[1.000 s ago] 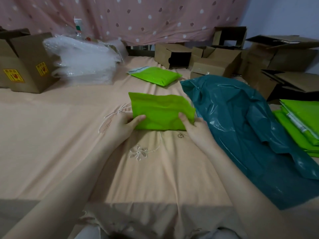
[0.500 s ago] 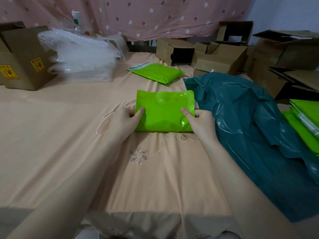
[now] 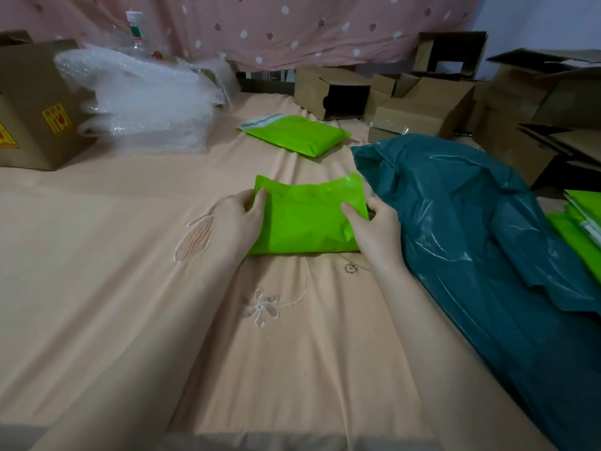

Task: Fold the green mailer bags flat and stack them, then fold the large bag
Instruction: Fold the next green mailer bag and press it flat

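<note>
lime-green mailer [image 3: 309,219], teal bag [image 3: 471,222], pink polka-dot curtain [image 3: 292,24]

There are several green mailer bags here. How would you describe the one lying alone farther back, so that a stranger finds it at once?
Start from the peach bedsheet and look past the hands toward the cardboard boxes under the pink curtain. The far green mailer lies alone there, left of the large teal bag. Unlike the held green mailer, no hand touches it, and a pale flap sticks out at its left end.

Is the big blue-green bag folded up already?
No, the big teal bag lies crumpled and spread out beside the right hand.
</note>
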Motion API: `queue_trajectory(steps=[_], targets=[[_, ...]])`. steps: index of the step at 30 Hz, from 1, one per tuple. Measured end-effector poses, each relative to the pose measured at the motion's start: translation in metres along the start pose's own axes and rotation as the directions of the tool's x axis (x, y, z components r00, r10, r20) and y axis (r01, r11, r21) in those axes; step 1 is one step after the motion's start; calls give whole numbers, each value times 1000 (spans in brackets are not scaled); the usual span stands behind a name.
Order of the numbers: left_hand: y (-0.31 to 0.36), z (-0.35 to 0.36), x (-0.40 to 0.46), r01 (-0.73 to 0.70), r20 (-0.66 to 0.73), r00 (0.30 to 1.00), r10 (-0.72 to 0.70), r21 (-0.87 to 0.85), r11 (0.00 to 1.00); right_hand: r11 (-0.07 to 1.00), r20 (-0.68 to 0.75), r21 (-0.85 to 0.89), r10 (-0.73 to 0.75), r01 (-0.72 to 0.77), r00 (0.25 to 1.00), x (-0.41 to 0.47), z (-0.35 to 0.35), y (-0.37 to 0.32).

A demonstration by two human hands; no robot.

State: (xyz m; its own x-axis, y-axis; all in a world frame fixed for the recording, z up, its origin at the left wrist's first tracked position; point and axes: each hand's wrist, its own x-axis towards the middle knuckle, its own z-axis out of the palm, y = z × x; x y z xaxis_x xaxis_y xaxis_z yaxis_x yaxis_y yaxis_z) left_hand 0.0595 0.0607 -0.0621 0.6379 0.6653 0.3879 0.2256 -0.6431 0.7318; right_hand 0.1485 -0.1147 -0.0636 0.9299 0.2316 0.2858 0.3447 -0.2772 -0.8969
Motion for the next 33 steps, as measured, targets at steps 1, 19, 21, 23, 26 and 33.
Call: queue_trajectory(steps=[1,19,21,23,26,33], targets=[[0,0,0,-1,6,1000,1,-25,1000,999,14,53,13,-14,1000,0,-1,-1],[15,-9,-3,312,186,946,-265,-743,593,812,140,509,251,-287,958,1,-7,-15],[15,-10,-5,317,198,944,-263,-760,567,804,131,520,260,-289,957,0,-8,-16],[15,-11,-5,312,213,948,-236,-769,558,802,126,524,259,-286,957,-1,-8,-16],[13,-13,-4,315,214,947,-239,-764,564,818,107,514,238,-258,966,-1,-9,-16],[15,-14,-5,313,207,945,-252,-789,529,832,74,510,211,-219,975,-3,-10,-19]])
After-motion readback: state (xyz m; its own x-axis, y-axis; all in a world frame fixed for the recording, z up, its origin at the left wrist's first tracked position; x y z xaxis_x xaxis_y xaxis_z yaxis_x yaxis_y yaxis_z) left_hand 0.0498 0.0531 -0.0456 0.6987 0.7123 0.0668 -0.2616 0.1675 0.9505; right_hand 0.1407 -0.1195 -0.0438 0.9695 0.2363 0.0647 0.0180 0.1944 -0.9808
